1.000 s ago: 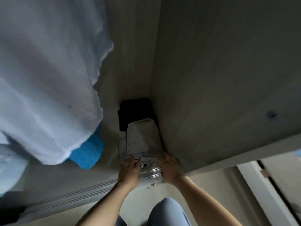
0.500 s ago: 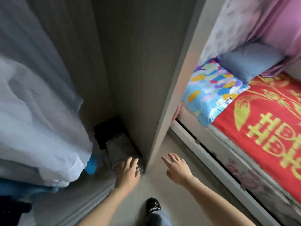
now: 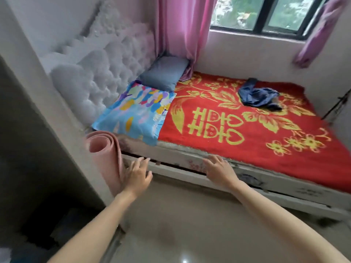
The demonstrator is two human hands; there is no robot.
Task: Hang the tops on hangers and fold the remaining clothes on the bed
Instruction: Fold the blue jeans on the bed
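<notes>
A crumpled dark blue garment is lying unfolded on the bed, towards the bed's far side and nearer its foot than its head, and nothing is touching it. It is resting on a red blanket with a gold flower and character pattern, which is covering most of the bed. At the head of the bed, a multicoloured pillow is lying on the near side and a grey-blue pillow on the far side, both against a white tufted headboard. The person's left hand is hovering in front of the bed's near side rail towards the head end, its fingers spread and holding nothing. The right hand is reaching over the same rail around the middle of the bed, its fingers likewise apart and empty. A rolled pink mat is standing at the near head corner of the bed, just beside the left hand; whether the hand is touching it cannot be told. Beyond the bed's far side, a pink curtain is hanging next to a dark-framed window. A grey wardrobe panel is rising past the head of the bed, and a glossy floor is spreading out before the bed's near side.
</notes>
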